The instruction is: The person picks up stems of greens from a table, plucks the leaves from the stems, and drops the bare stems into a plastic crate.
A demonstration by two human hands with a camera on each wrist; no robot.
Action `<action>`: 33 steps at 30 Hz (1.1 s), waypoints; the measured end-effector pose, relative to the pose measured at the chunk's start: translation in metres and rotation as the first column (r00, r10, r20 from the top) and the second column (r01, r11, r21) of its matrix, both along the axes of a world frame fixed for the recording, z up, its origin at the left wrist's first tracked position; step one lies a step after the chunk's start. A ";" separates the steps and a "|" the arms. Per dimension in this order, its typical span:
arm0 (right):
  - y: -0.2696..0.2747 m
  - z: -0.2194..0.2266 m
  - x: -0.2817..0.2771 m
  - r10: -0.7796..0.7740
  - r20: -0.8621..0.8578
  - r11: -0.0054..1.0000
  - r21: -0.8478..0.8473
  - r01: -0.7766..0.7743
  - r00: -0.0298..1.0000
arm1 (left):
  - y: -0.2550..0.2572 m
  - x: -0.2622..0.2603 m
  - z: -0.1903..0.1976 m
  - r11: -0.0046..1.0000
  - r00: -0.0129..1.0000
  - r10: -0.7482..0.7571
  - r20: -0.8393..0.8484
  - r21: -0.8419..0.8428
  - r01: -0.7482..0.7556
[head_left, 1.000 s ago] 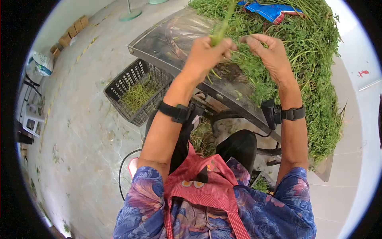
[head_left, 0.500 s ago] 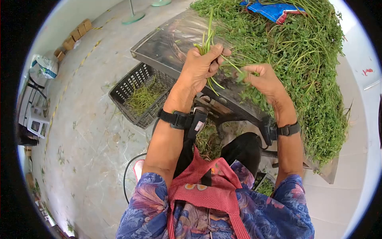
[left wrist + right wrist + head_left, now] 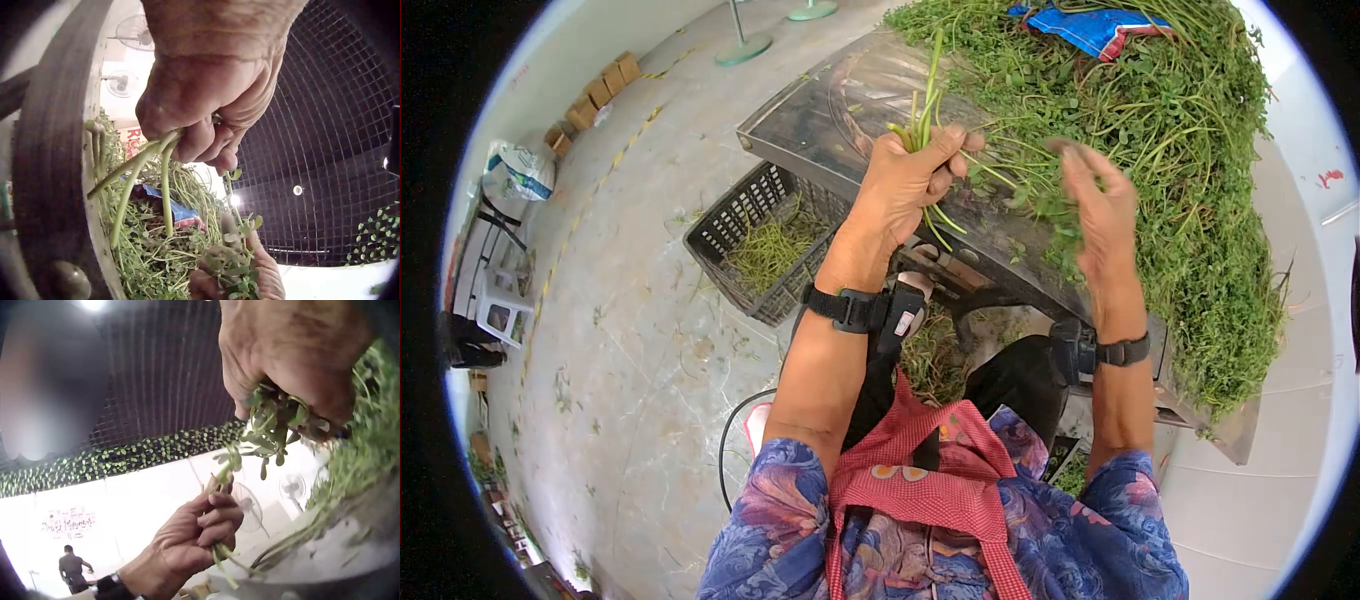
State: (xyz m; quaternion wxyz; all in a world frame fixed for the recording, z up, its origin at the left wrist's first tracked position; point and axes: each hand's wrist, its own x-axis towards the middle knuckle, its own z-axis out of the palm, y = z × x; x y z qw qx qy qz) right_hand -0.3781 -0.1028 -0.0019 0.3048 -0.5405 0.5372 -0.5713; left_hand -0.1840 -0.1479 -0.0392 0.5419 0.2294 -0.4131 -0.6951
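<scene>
Curled fingers of my left hand (image 3: 900,185) grip a small bunch of green stems (image 3: 930,80) above the table (image 3: 805,125). Their cut ends stick out above and below the fist. In the left wrist view the stems (image 3: 165,194) hang down from the fist. My right hand (image 3: 1106,210), blurred in the head view, is over the edge of the heap of leafy greens (image 3: 1190,200). The right wrist view shows it gripping leafy tops (image 3: 275,428), with leaves poking out below the fingers. The left hand's thin leafy tips reach toward these leaves.
A blue and red bag (image 3: 1090,32) lies on the heap. Left of the table, a black plastic crate (image 3: 705,265) on the floor holds loose stems (image 3: 775,255). Beside the knees, a box at lower right has greens (image 3: 1072,475) in it. Another person (image 3: 74,570) stands far off.
My right hand has moved away from the left hand, to the right and toward the heap. The left hand has turned and lowered slightly, still holding the stems.
</scene>
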 end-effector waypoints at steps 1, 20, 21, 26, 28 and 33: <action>0.003 0.006 -0.001 -0.055 -0.211 0.973 -0.232 0.005 0.976 | 0.000 0.001 0.001 1.000 1.000 0.010 0.008 -0.003 -0.010; -0.006 -0.030 -0.007 -0.059 0.030 0.991 0.123 0.055 0.998 | 0.016 -0.023 -0.003 0.996 0.996 0.060 -0.066 -0.061 -0.064; -0.009 -0.029 -0.014 -0.171 0.622 0.931 0.356 -0.082 0.764 | 0.017 -0.026 -0.003 0.995 0.982 0.061 -0.180 -0.061 -0.073; 0.010 -0.013 -0.018 0.141 0.770 0.968 0.026 -0.252 0.622 | 0.015 -0.014 -0.001 0.992 0.989 0.115 -0.094 -0.032 -0.119; 0.020 0.007 0.001 0.216 0.449 0.956 0.081 -0.281 0.867 | 0.013 -0.018 -0.002 0.995 0.993 0.092 -0.074 -0.027 -0.094; 0.012 -0.002 0.008 0.305 0.351 0.862 0.293 -0.413 0.885 | 0.018 -0.016 0.001 0.997 0.998 0.060 0.009 -0.054 -0.059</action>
